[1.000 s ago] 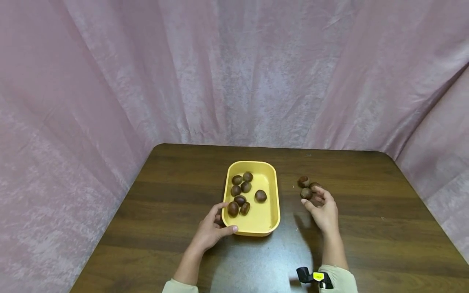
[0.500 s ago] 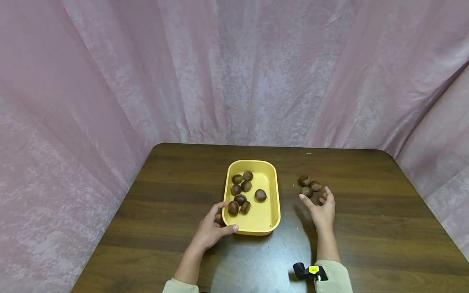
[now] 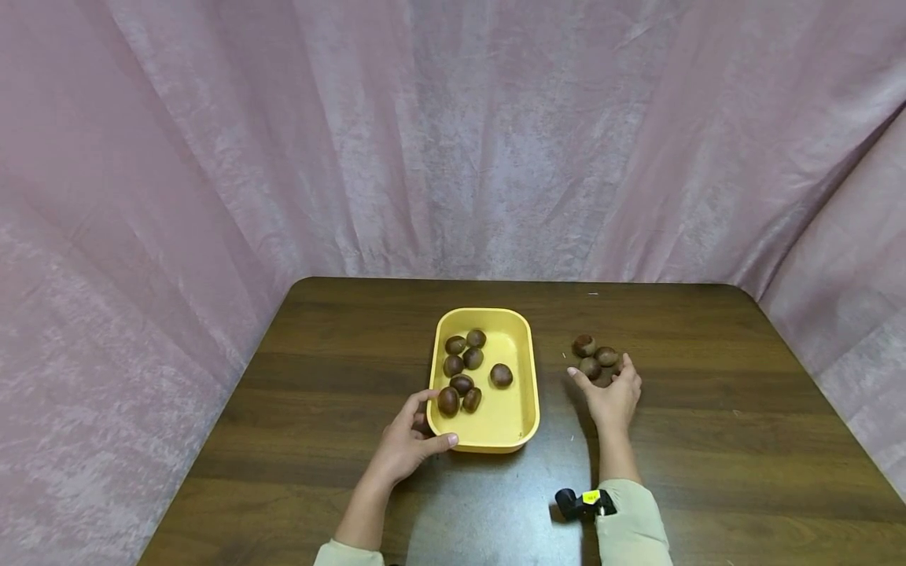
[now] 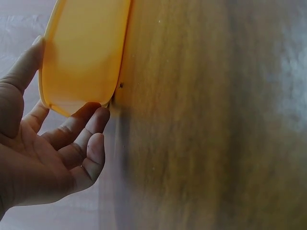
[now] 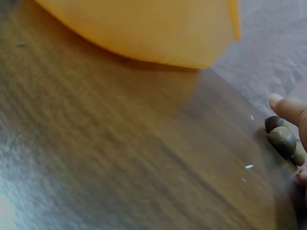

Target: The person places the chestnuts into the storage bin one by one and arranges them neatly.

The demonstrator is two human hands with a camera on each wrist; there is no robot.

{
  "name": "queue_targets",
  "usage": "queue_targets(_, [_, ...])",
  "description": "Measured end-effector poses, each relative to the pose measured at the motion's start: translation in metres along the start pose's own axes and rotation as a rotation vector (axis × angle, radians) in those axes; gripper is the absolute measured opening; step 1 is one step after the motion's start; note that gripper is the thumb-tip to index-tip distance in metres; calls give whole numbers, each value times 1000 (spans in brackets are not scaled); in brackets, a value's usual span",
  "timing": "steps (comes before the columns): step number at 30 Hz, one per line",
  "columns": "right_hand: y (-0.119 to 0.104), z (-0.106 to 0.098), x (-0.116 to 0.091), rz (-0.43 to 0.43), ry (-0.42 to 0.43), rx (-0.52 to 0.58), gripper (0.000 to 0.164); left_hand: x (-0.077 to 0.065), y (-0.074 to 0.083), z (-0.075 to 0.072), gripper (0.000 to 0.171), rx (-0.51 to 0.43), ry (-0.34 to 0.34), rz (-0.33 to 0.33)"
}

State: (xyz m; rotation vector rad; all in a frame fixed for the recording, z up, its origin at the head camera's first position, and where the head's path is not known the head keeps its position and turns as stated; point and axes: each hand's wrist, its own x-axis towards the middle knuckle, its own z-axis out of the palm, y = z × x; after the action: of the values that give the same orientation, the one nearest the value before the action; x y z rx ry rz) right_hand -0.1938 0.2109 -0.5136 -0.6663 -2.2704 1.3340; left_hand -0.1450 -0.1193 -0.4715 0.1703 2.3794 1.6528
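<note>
A yellow plastic tray (image 3: 529, 393) stands on the table with several brown chestnuts (image 3: 501, 376) in it, most along its left side. My left hand (image 3: 403, 448) grips the tray's near left corner, thumb on the near rim and a finger over the left rim. In the left wrist view the other fingers lie against the tray's outer wall (image 4: 81, 52). My right hand (image 3: 614, 399) is at a small group of three chestnuts (image 3: 584, 344) on the table, thumb left of them and fingers right, spread apart. Nothing is held between them.
The dark wooden table (image 3: 340, 354) has rounded far corners, with a pink curtain (image 3: 495, 157) hanging behind it. Small pale crumbs (image 5: 249, 166) lie between tray and loose chestnuts. A black wrist mount (image 3: 576, 503) sits on the right sleeve.
My right hand first drew back from the loose chestnuts, then shifted left and forward to spread around them. The left hand stays on the tray.
</note>
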Motion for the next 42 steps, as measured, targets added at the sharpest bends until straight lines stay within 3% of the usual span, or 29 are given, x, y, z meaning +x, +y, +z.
queue_targets(10, [1,11,-1,1,69,-215,69,1,1,0,75,-19,-7,-11])
queue_targets(15, [-1,16,1,24,93,-247,57,2,1,0,75,-13,-3,-15])
queue_targets(21, [-2,15,3,38,61,-247,46,2,1,-1,75,-16,1,-20])
queue_targets(30, [-17,-15,-7,62,-100,-4,44,2,0,0,75,-18,-10,-23])
queue_targets(39, [-36,-34,-9,109,-404,145,52,2,0,0,76,-24,-14,-20])
queue_targets(42, [-41,-36,-8,108,-467,175,55,2,0,0,76,-26,-13,-25])
